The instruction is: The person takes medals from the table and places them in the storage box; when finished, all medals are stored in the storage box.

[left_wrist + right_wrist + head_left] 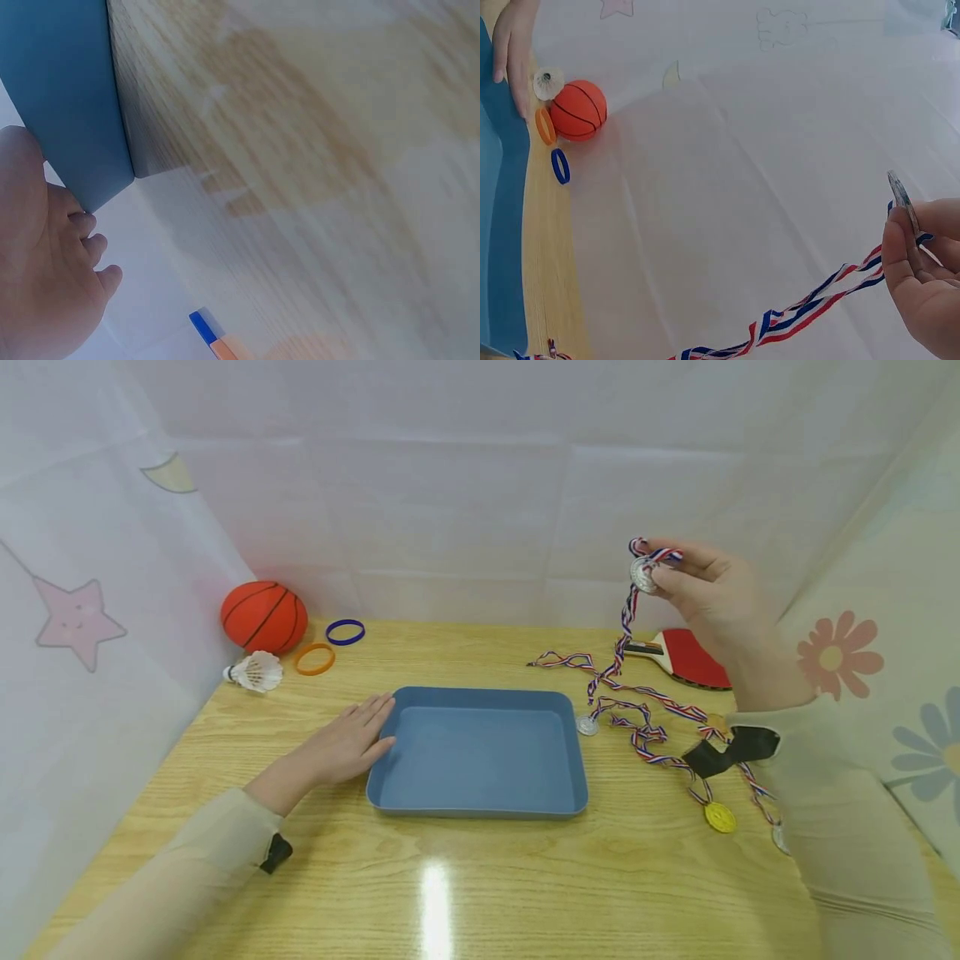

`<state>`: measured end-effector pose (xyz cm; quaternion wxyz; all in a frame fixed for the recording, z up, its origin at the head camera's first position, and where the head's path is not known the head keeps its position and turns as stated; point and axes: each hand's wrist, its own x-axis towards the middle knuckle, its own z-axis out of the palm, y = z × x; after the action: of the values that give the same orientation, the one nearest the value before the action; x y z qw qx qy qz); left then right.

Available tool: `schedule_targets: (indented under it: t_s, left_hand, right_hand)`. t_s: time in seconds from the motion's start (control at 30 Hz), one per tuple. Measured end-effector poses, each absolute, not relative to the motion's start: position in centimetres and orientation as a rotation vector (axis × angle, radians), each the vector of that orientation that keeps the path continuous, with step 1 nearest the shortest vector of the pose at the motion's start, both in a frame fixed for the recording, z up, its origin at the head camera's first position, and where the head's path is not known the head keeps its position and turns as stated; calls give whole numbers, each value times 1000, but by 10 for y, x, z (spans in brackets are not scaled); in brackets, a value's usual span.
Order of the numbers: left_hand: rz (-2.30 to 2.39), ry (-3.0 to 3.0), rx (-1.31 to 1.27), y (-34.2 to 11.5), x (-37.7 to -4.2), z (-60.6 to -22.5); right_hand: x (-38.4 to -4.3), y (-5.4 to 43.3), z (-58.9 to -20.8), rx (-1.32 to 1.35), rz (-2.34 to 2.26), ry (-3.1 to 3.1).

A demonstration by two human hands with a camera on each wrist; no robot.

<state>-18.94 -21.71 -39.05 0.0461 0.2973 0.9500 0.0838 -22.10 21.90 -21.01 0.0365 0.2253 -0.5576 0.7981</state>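
Raised above the table's right side, my right hand (705, 585) pinches a silver medal (642, 575) between thumb and fingers. Its red, white and blue ribbon (626, 627) dangles toward the table; the right wrist view shows the medal (903, 201) edge-on. My left hand (348, 739) rests with straight fingers against the left rim of a blue tray (480, 697). In the left wrist view its fingers touch the tray's outer wall (67, 97). Right of the tray lie another silver medal (587, 725), a gold medal (720, 817) and tangled ribbons; my right sleeve partly covers some.
A red table tennis paddle (693, 660) lies behind the medals, partly hidden by my right arm. At the back left are a small basketball (264, 617), a shuttlecock (257, 672), an orange wristband (314, 659) and a blue wristband (345, 632). White cloth (450, 510) hangs around the table.
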Motion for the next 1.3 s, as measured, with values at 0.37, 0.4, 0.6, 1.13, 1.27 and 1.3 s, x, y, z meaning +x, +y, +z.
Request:
schedule_targets:
  t_s: [0.37, 0.4, 0.6, 1.13, 1.27, 1.3]
  left_hand:
    - [252, 2895, 906, -216, -191, -392]
    - [250, 2893, 903, -216, -191, -392]
    - [253, 2899, 904, -213, -192, -393]
    - [254, 2930, 898, -209, -190, -393]
    - [246, 2928, 886, -209, -190, -392]
    - [245, 2927, 883, -209, -190, -392]
  right_hand:
    - [-211, 170, -207, 887, 2512, -1853]
    - [-211, 165, -207, 894, 2504, -1869]
    - [-214, 132, -213, 926, 2536, -1946]
    - [-228, 44, -255, 1052, 2477, -2202]
    - [-229, 31, -277, 969, 2385, -2390]
    - [-229, 29, -285, 956, 2329, -2465]
